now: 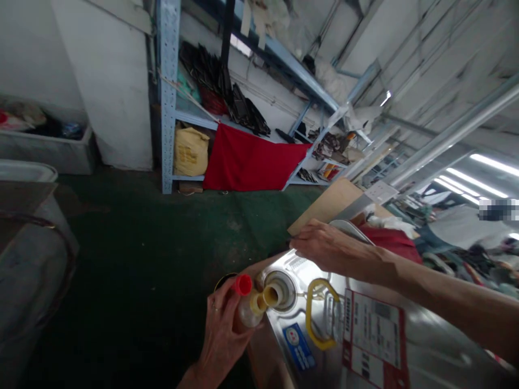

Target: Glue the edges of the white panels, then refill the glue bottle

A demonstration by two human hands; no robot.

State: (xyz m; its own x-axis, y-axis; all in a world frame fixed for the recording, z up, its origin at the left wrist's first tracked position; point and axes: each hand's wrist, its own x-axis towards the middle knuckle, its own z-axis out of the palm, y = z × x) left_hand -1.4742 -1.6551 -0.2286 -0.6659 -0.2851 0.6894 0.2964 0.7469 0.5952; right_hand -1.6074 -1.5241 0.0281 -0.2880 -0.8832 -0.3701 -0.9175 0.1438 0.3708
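Observation:
Fingers of my left hand [225, 324] are wrapped round a small clear bottle [245, 316] with a yellowish neck; a red cap [243, 284] shows beside the index finger. The bottle's mouth lies against a yellowish spout [272, 295] at the round opening of a shiny metal can [336, 302]. The can has a yellow handle [310, 313], a blue sticker [298, 346] and a red and white label [375, 335]. On the can's far edge rests my right hand [314, 240], its fingers curled over the rim; whether it grips more than the edge is hidden.
Blue metal shelves [168, 97] hold dark items, a yellow sack [191, 152] and a hanging red cloth [255, 159]. A grey basin [48, 148] stands at the left. Behind the can are a brown board [328, 208] and red fabric [391, 243].

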